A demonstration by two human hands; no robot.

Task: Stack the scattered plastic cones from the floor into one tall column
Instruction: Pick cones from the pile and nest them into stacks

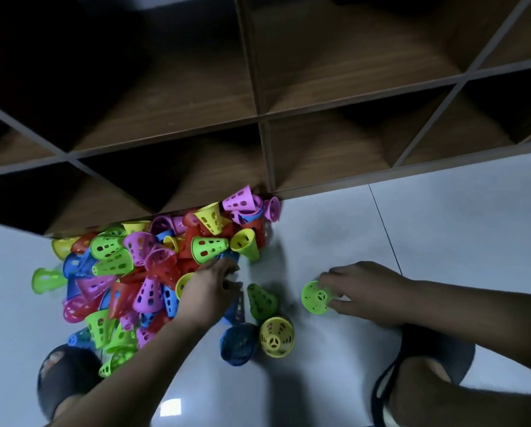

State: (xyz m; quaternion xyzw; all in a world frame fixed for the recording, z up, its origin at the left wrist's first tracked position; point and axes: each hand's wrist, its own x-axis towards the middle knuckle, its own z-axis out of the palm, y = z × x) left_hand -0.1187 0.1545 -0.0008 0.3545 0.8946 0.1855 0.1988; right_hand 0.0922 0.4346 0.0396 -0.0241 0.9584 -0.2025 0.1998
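Head view, green cone (315, 298) gripped, pile (141, 260) against shelf (263, 131)

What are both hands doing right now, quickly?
Left hand: at the cone pile, blurred; cannot be told.
Right hand: holding a green cone.

Heap of mixed-colour perforated plastic cones (141, 266) sits centre-left on the pale tiled floor (442, 229), backed against the brown wooden cubby shelf (258, 118) across the top. My left hand (209, 291) is at the heap's right edge. Just right of it lies a dark green plastic cone (259, 300), with a blue plastic cone (238, 343) and a yellow plastic cone (276, 337) side by side below. Further right, my right hand (366, 291) holds a light green plastic cone (315, 298).
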